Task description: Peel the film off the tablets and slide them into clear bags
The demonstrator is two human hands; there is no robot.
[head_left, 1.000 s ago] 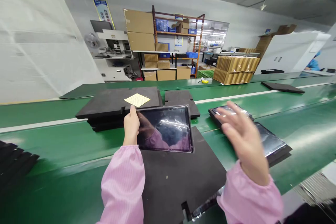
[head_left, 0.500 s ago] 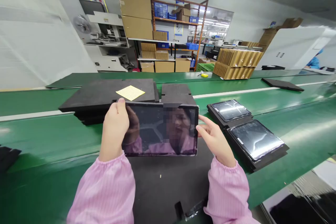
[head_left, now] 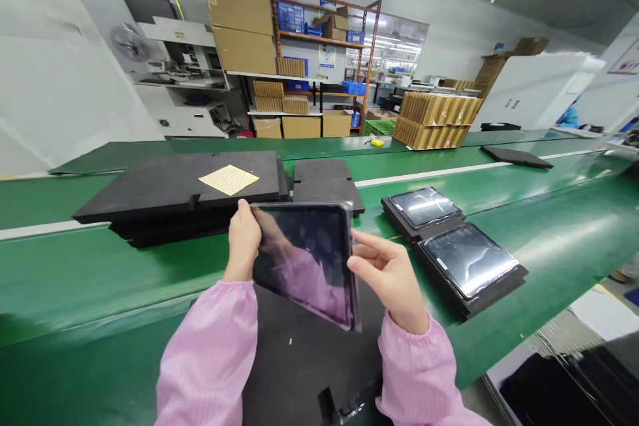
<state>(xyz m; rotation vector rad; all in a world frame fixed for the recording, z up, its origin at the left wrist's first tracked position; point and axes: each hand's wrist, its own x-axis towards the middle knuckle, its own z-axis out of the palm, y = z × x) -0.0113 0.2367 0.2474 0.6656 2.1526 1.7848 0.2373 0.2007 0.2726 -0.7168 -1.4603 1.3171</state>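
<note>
A black-screened tablet [head_left: 304, 253] is held up in the air between my two hands, turned at an angle with its right side nearer to me. My left hand [head_left: 243, 239] grips its left edge, thumb on top. The fingers and thumb of my right hand [head_left: 384, 273] close on its right edge. Glossy film shows along that edge, and a pink sleeve is mirrored in the screen. Below the tablet lies a black foam board [head_left: 294, 373] on the green bench. Its near part carries a dark item [head_left: 357, 406] with a shiny wrapping, partly cut off by the frame.
Black foam boards [head_left: 150, 180] are stacked at the left, a yellow dotted sheet [head_left: 229, 180] on top. Two film-covered tablets, one nearer [head_left: 469, 259] and one farther [head_left: 424, 206], rest on foam at the right. Cardboard dividers [head_left: 436, 120] stand farther back on the green bench [head_left: 574, 213].
The tablet has swung from facing me squarely to an angled pose, its right edge coming nearer. My left hand has moved right with it. The view has shifted slightly to the right.
</note>
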